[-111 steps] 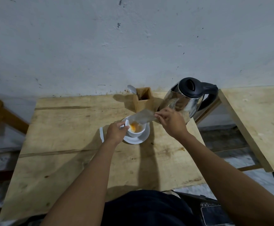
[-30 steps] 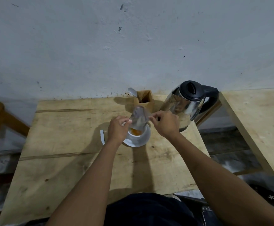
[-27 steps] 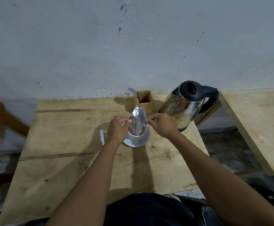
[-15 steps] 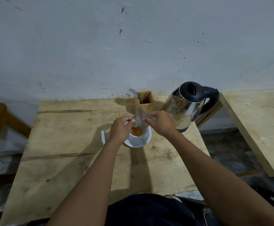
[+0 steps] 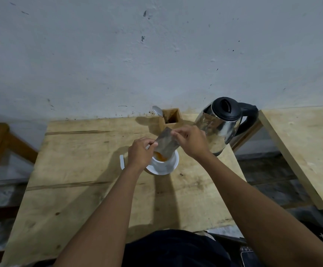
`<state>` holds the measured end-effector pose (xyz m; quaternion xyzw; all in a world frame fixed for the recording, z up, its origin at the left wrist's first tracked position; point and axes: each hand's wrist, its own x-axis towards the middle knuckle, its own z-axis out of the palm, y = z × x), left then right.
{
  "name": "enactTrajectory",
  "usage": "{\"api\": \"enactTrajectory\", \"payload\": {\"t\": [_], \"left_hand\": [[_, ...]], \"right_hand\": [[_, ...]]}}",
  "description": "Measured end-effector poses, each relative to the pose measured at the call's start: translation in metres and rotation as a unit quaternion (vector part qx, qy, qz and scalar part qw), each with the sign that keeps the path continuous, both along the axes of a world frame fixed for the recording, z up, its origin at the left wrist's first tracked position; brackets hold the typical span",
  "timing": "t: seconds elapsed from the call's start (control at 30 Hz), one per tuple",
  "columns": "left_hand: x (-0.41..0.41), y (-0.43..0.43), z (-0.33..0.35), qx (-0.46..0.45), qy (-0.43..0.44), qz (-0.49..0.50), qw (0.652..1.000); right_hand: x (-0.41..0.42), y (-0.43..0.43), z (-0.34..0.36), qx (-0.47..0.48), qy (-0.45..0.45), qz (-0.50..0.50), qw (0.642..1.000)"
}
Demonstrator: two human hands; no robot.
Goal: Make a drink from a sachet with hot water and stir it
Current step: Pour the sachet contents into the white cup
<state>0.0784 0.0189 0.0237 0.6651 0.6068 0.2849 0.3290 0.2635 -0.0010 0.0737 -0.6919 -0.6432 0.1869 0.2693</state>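
Tilting sachet [image 5: 166, 146] mouth-down over cup [image 5: 161, 161]: why both hands? (A)

Right hand [image 5: 190, 140] pinches the raised corner, thumb and fingertips closed on the foil, lifting the sealed end. Left hand [image 5: 140, 153] pinches the lower edge near the mouth, fingers curled, steering it over the rim. My reading: this way no powder misses. (B)

Sachet's position? (A)

Held in the air between the two hands, open end at the cup's rim. Cannot tell whether they touch. Cup stands on saucer [image 5: 173, 165], just beside the left hand's fingers. (B)

Appearance? (A)

Dull silver foil, flat, lightly creased; looks nearly spent. Orange powder [image 5: 159, 156] heaped in the cup under the mouth. (B)

Anything else? (A)

Kettle [image 5: 220, 124] just beyond the right hand, lid down, handy for the water. Spoon [image 5: 157, 110] stands in wooden holder [image 5: 171, 118], beyond both hands. White torn strip [image 5: 121, 161] lies on the surface [image 5: 79, 170], just outside the left hand. No water in the cup yet, I judge. (B)
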Motion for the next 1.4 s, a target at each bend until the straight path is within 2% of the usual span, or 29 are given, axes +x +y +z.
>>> {"api": "enactTrajectory", "payload": {"t": [0.17, 0.47, 0.57, 0.63, 0.7, 0.77, 0.87, 0.97, 1.07, 1.17, 1.27, 1.4], "left_hand": [[0.001, 0.002, 0.001, 0.02, 0.003, -0.002, 1.0], [0.003, 0.005, 0.006, 0.008, -0.015, -0.04, 0.999], [0.002, 0.002, 0.007, -0.059, -0.099, 0.02, 0.993], [0.001, -0.001, 0.008, -0.147, -0.167, 0.069, 0.973], [-0.001, -0.003, 0.007, -0.209, -0.194, 0.07, 0.956], [-0.002, -0.004, 0.007, -0.237, -0.215, 0.054, 0.946], [-0.002, -0.002, 0.008, -0.218, -0.201, 0.068, 0.952], [-0.004, 0.002, 0.014, -0.17, -0.181, 0.094, 0.964], [-0.014, 0.007, 0.02, -0.111, -0.105, 0.113, 0.982], [-0.031, 0.012, 0.016, -0.087, -0.037, 0.117, 0.989], [-0.054, 0.018, 0.007, -0.07, 0.012, 0.118, 0.99], [-0.084, 0.02, 0.005, -0.073, 0.179, 0.113, 0.975]], "right_hand": [[-0.003, 0.005, 0.003, 0.009, -0.054, 0.006, 0.998], [-0.001, 0.005, 0.005, -0.075, 0.025, 0.024, 0.997], [-0.002, 0.004, 0.001, -0.061, 0.098, -0.006, 0.993], [-0.003, 0.004, -0.003, -0.055, 0.173, -0.037, 0.983], [-0.005, 0.003, -0.006, -0.048, 0.242, -0.066, 0.967], [-0.008, -0.001, -0.006, -0.057, 0.311, -0.091, 0.944], [-0.013, -0.006, -0.01, -0.078, 0.36, -0.102, 0.924], [-0.016, -0.009, -0.013, -0.072, 0.335, -0.091, 0.935], [-0.019, -0.01, -0.023, -0.09, 0.279, -0.071, 0.953], [-0.025, -0.009, -0.036, -0.135, 0.162, -0.055, 0.976], [-0.035, -0.009, -0.044, -0.184, 0.046, -0.003, 0.982], [-0.049, -0.007, -0.048, -0.221, -0.033, 0.026, 0.974]]}}
